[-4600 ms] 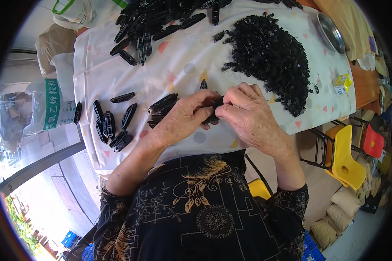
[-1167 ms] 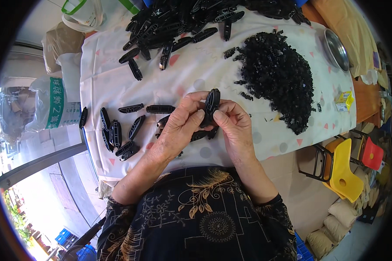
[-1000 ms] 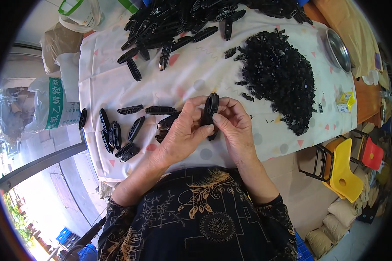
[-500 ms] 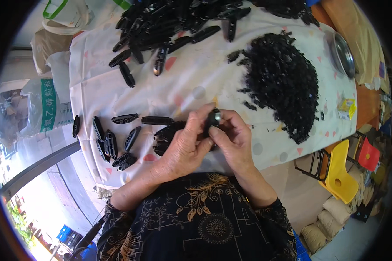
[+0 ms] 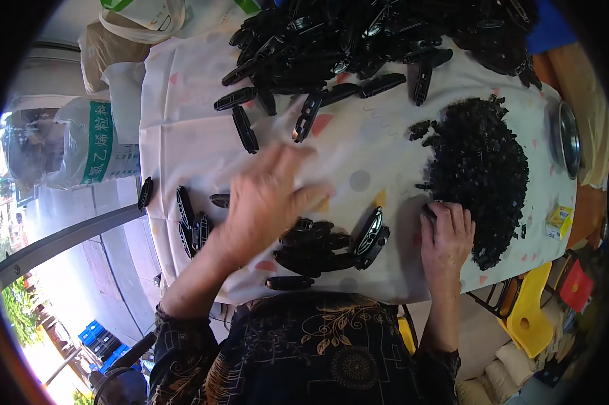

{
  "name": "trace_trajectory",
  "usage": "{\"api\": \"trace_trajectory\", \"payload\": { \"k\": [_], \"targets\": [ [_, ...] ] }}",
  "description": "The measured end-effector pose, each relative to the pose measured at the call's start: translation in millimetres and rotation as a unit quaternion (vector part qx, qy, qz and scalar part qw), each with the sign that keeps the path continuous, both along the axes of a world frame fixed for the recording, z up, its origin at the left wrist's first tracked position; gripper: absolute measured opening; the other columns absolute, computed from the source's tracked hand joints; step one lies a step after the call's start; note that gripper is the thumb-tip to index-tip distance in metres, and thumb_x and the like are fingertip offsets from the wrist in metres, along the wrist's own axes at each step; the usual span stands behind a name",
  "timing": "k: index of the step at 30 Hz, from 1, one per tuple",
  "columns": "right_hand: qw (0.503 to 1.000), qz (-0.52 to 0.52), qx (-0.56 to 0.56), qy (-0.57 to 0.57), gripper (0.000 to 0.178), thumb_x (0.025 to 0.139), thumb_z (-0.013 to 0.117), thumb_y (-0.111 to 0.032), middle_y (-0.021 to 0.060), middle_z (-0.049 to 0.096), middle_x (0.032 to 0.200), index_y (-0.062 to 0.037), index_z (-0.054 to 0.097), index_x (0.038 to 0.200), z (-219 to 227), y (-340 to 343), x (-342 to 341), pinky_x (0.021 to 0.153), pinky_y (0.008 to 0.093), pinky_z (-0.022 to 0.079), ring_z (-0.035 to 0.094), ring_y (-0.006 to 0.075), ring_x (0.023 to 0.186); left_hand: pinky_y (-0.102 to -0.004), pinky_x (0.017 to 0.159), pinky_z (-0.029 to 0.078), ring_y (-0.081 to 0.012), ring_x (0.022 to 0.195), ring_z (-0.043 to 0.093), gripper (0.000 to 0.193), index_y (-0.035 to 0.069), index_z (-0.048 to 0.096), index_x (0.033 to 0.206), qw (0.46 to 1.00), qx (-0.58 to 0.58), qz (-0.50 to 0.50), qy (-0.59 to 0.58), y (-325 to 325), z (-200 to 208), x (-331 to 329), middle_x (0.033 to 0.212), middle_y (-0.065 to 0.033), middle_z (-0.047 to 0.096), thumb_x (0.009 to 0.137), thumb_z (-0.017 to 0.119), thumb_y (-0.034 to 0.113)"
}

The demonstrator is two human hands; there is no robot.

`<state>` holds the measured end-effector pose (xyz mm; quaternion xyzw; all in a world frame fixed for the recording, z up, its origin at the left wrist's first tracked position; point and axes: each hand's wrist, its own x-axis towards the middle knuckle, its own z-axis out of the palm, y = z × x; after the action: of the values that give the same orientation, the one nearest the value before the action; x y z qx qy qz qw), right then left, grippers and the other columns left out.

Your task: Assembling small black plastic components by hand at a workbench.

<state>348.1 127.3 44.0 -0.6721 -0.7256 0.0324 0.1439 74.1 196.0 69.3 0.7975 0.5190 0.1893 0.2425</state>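
My left hand (image 5: 260,202), smeared by motion, hangs over the middle left of the table. Its thumb stands apart from the fingers, and nothing shows in it. The fingers point toward a long, narrow black plastic part (image 5: 308,116) with a slotted frame. My right hand (image 5: 447,233) is at the near left edge of a heap of small black pieces (image 5: 483,162), fingers bent down and together around a small black piece (image 5: 428,210). Between my hands lies a cluster of long black parts (image 5: 314,248), with a shiny-edged black part (image 5: 370,231) at its right.
A big pile of long black parts (image 5: 358,47) covers the far side. More lie at the left (image 5: 186,209). A metal bowl (image 5: 569,140) and a small yellow box (image 5: 558,221) sit at the right edge. Yellow chair (image 5: 531,310) below right; plastic bags (image 5: 75,142) at left.
My hands have parted from a black part they held together. The left moved up and left; the right moved to the small-piece heap. A shiny-edged part now shows beside the near cluster.
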Motion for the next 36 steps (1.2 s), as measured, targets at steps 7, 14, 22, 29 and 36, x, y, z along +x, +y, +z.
{"api": "trace_trajectory", "payload": {
  "k": [7, 14, 22, 29, 36],
  "targets": [
    [0.999, 0.002, 0.034, 0.015, 0.019, 0.071, 0.069, -0.004, 0.0063, 0.057, 0.086, -0.0072, 0.061, 0.088, -11, 3, 3, 0.070, 0.0367, 0.042, 0.055, 0.0264, 0.081, -0.0451, 0.070, 0.047, -0.0370, 0.084, 0.060, 0.025, 0.003, 0.053, 0.099, 0.992, 0.061, 0.097, 0.048, 54, -43, 4, 0.090, -0.0159, 0.059, 0.079, 0.064, 0.014],
    [0.994, 0.015, 0.078, 0.074, 0.019, 0.071, 0.070, -0.002, 0.0067, 0.060, 0.087, -0.0062, 0.061, 0.087, -21, -4, 11, 0.068, 0.0359, 0.043, 0.056, 0.0250, 0.078, -0.0372, 0.067, 0.050, -0.0305, 0.073, 0.064, 0.024, 0.001, 0.050, 0.101, 0.988, -0.042, 0.150, -0.026, 26, -27, 8, 0.089, -0.0143, 0.064, 0.081, 0.062, 0.006],
    [0.984, 0.028, 0.119, 0.132, 0.017, 0.071, 0.067, 0.005, 0.0100, 0.060, 0.087, -0.0017, 0.058, 0.085, -31, -16, 16, 0.069, 0.0351, 0.048, 0.058, 0.0288, 0.079, -0.0221, 0.059, 0.049, -0.0137, 0.074, 0.063, 0.028, -0.003, 0.051, 0.103, 0.772, -0.454, 0.029, -0.445, -44, 0, 57, 0.086, -0.0062, 0.059, 0.082, 0.067, 0.007],
    [0.907, 0.099, 0.014, 0.409, 0.014, 0.077, 0.063, 0.008, 0.0086, 0.055, 0.085, 0.0004, 0.058, 0.088, 15, -35, 7, 0.063, 0.0256, 0.046, 0.055, 0.0211, 0.071, -0.0242, 0.061, 0.049, -0.0120, 0.073, 0.063, 0.037, 0.000, 0.048, 0.113, 0.866, -0.384, -0.005, -0.320, -71, -17, 73, 0.088, -0.0072, 0.064, 0.081, 0.066, 0.004],
    [0.949, 0.245, 0.027, 0.197, 0.017, 0.070, 0.066, 0.004, 0.0064, 0.054, 0.087, -0.0024, 0.060, 0.085, 36, -42, 4, 0.067, 0.0313, 0.045, 0.055, 0.0225, 0.080, -0.0436, 0.070, 0.050, -0.0400, 0.080, 0.063, 0.050, 0.004, 0.046, 0.118, 0.979, -0.115, -0.083, -0.145, -85, -11, 85, 0.083, -0.0225, 0.064, 0.074, 0.068, 0.014]
  ]
}}
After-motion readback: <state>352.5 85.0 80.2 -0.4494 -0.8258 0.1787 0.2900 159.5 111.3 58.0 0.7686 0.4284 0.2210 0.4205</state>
